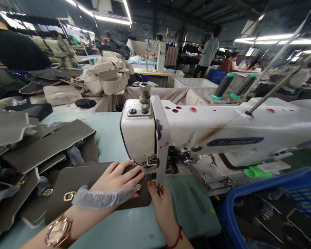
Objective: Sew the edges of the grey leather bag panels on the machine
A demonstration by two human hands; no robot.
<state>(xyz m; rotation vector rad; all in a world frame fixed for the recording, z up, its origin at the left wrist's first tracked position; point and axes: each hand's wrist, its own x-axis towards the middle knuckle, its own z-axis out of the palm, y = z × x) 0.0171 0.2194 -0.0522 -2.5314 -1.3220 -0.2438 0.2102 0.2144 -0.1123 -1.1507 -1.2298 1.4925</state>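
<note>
**Dark panel lay beneath the left hand at the sewing machine's head**

In the head view, the dark panel [86, 175] lay on the pale green surface [109, 129], with its right end close to the head of the white sewing machine [209, 121]. The left hand [118, 181] rested palm down on top of it, toward that end, with its fingers slightly apart and their tips reaching to the base of the machine head. The panel extended out from under the hand to the left, where a gold clasp [69, 196] showed. A piece wrapped in clear plastic [103, 199] crossed over the back of the left hand and the wrist, above the watch [58, 231].

The right hand [164, 204] was at the panel's right edge, thumb and fingers drawn together, the thumb touching the corner area. Whether they pinched the panel itself could not be told. A red bracelet [176, 238] circled that wrist.

A pile of similar panels [52, 145] covered the left side of the surface. Beside its near right corner stood a blue basket [229, 207] holding more dark pieces. Past the far edge were light beige bags [106, 74], and farther back a person in a grey top [209, 52] stood.
</note>
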